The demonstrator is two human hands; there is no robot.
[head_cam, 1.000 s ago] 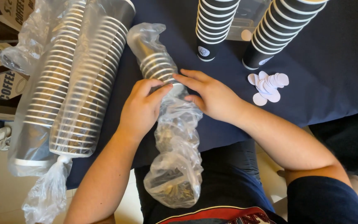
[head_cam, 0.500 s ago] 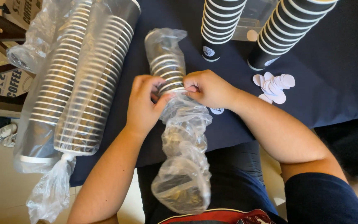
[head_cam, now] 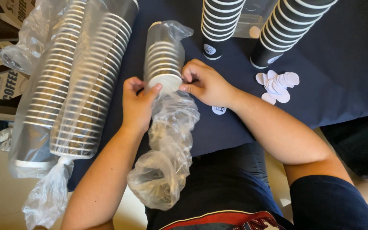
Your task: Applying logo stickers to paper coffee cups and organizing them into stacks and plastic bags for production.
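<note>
Two hands grip a short stack of paper cups inside a clear plastic sleeve.

The left hand [head_cam: 138,104] closes around the open end of the short cup stack [head_cam: 163,59], thumb on its white rim, and the right hand [head_cam: 206,83] pinches the clear plastic sleeve [head_cam: 169,140] at the same rim with curled fingers. The stack lies on its side on the dark blue tablecloth [head_cam: 341,85], near the table edge, and the empty part of the sleeve hangs crumpled down toward the person's lap. Just left of it lie two long wrapped cup stacks [head_cam: 71,89], side by side in their own plastic. Beyond the hands stand two unwrapped stacks of dark cups [head_cam: 252,25], leaning. Near the right wrist is a small pile of round white stickers [head_cam: 277,83], and one single round sticker [head_cam: 219,110] lies beside the forearm.
</note>
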